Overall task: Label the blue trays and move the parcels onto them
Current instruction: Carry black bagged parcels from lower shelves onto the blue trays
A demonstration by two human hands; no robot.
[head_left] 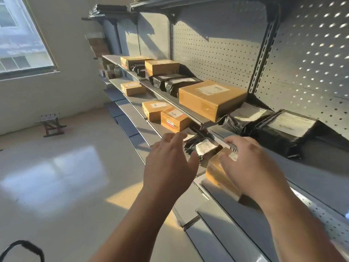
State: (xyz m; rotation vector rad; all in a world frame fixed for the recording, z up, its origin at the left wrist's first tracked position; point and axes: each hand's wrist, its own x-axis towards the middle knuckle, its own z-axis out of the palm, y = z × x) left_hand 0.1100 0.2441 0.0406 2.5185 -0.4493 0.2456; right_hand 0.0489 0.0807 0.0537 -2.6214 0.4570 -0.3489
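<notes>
Grey metal shelves (311, 178) along a pegboard wall carry parcels. A small cardboard box (217, 172) lies on the lower shelf in front of me, next to a black plastic parcel (203, 148) with a white label. My right hand (253, 167) reaches over the box's right side with spread fingers; contact is hard to tell. My left hand (170, 161) hovers open just left of the box and the black parcel. No blue tray is in view.
The upper shelf holds a large cardboard box (211, 99), black bags (283, 131) and more boxes (161, 67) further back. Two small boxes (166, 114) sit on the lower shelf. A small stool (50, 124) stands on the floor at left.
</notes>
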